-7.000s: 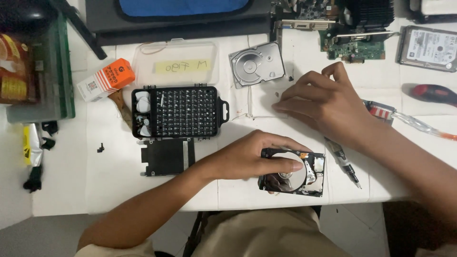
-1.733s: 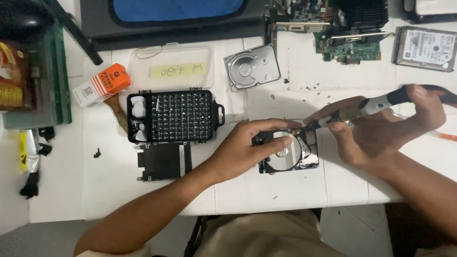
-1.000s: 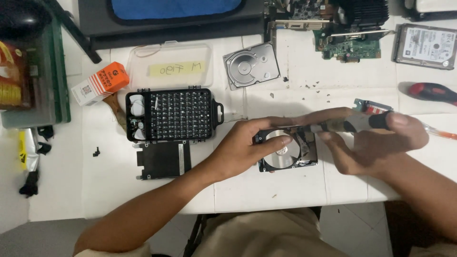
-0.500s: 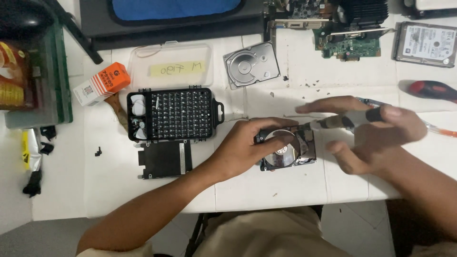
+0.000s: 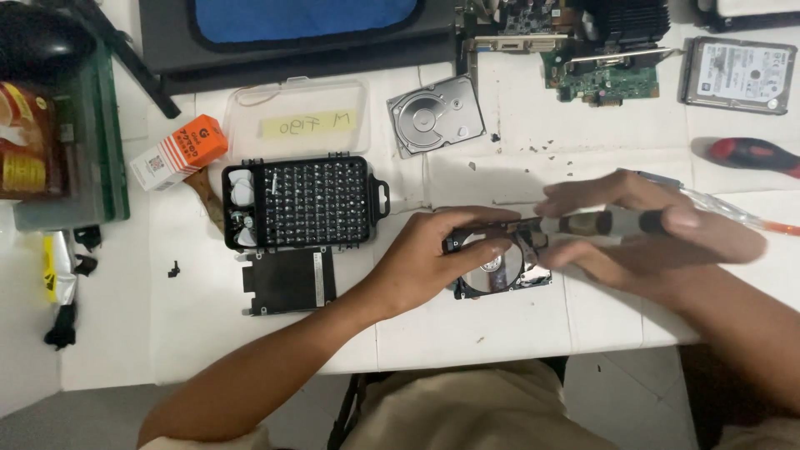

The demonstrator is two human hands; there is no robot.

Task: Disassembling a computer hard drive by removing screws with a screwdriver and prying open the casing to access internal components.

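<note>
The white table [image 5: 517, 325] carries everything. Landmark: the bit case [image 5: 304, 202], black and open. Just below the bit case lies a black plate [image 5: 287, 279]. Right of the bit case sits the opened drive [image 5: 500, 267], its platter bare; the left hand [image 5: 433, 258] grips its near edge. Farther right of the bit case, the right hand [image 5: 650, 237] is clenched around 1 screwdriver [image 5: 596, 223], tip at the drive.
</note>
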